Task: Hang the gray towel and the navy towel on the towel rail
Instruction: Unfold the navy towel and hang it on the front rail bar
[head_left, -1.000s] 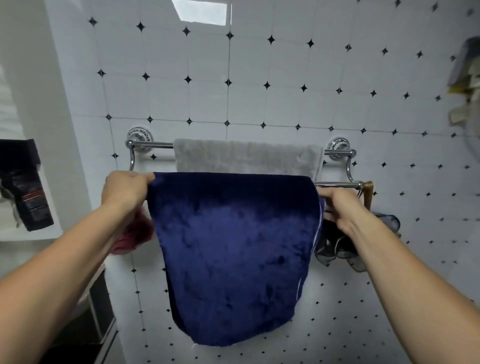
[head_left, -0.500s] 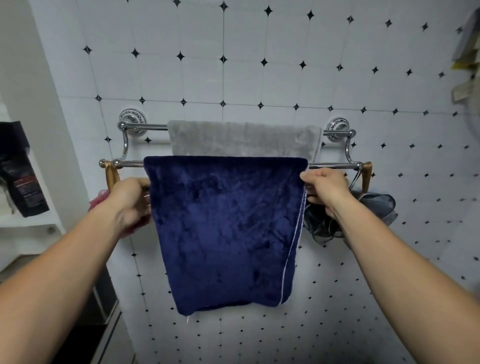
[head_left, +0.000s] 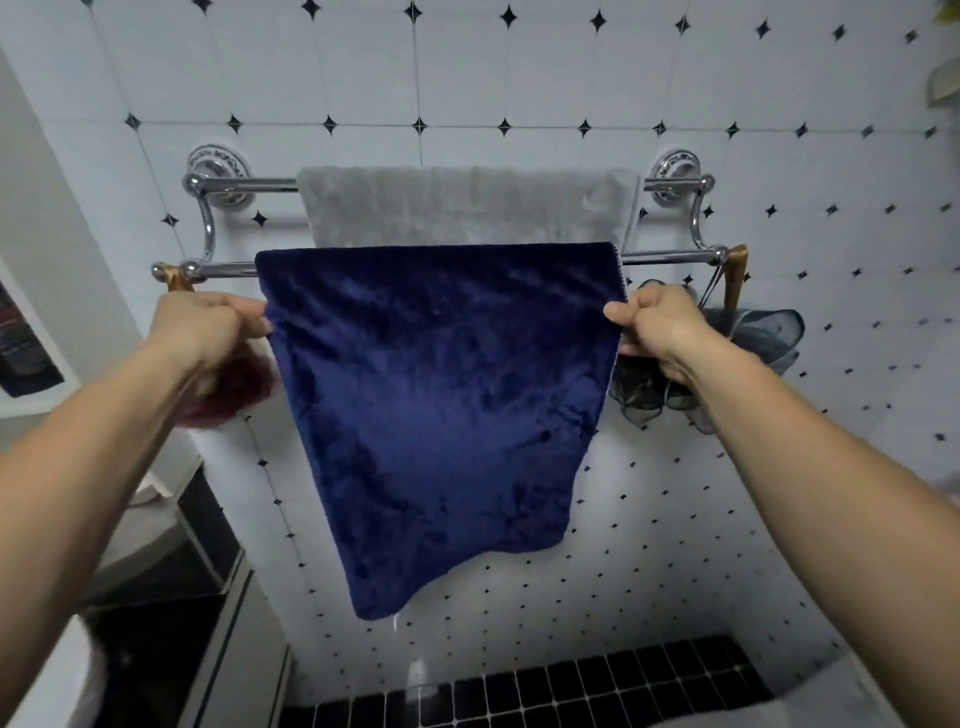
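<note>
Navy towel (head_left: 436, 405) pinched, left grip (head_left: 208, 325), right grip (head_left: 660, 327)

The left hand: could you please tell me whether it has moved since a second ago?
Yes. The left hand has dropped from level with the front bar of the towel rail to below it, pinching the side edge of the navy towel.

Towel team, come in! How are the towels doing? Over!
Left hand and right hand each pinch a side edge of the plush navy towel. It drapes over the front bar of the chrome towel rail. Fluffy gray towel on back bar. Nothing blocking.
</note>
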